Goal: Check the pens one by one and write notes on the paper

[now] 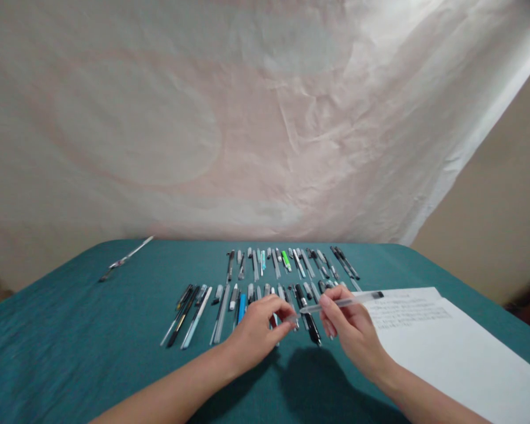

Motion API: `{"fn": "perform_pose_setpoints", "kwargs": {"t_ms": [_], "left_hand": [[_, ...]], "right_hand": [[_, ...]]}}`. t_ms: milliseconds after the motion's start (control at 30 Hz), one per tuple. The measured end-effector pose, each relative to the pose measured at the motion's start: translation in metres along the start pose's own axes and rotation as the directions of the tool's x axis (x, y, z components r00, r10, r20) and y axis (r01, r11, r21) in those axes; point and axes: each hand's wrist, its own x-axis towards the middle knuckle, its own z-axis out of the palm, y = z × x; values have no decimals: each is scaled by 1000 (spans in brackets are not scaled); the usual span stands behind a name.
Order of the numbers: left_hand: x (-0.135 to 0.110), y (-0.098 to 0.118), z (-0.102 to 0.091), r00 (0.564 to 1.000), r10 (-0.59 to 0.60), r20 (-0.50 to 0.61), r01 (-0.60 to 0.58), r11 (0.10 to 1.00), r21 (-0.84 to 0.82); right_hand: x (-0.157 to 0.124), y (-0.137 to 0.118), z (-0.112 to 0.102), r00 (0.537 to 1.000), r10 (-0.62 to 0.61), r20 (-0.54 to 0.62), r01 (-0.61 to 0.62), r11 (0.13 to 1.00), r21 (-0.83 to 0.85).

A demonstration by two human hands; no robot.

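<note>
My right hand [351, 330] grips a translucent pen [347, 302] between thumb and fingers. The pen lies almost level, its dark end to the right and its pale tip towards my left hand. My left hand [260, 324] is closed in a pinch on a small clear pen cap [294, 317], partly hidden by the fingers. Cap and pen tip are very close together; whether they touch I cannot tell. Both hands are above the near row of pens, where a black pen [312, 330] lies between them and a blue pen [242, 307] shows behind my left hand.
A farther row of pens and loose caps includes a bright green cap [287, 261]. Several pens [183, 318] lie at the near row's left end. Written white paper [441, 353] covers the right side. A lone pen [128, 257] lies far left on the green cloth [70, 347].
</note>
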Motion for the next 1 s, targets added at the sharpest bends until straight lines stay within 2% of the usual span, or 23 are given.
{"fn": "perform_pose_setpoints", "kwargs": {"t_ms": [300,600,800,1000], "left_hand": [[-3,6,-3,999,5,54,-5,1000,2],[-2,9,-3,998,17,67,-16,1000,-8],[-4,9,-2,998,13,59,-13,1000,-8],[-7,10,0,999,36,19,-34,997,-66]], "right_hand": [[0,1,3,996,6,94,5,994,-109],[-2,-3,2,995,9,94,4,990,-139],[-1,-5,1,992,-37,119,63,974,-217],[-3,-5,3,990,11,141,5,993,-117]]}}
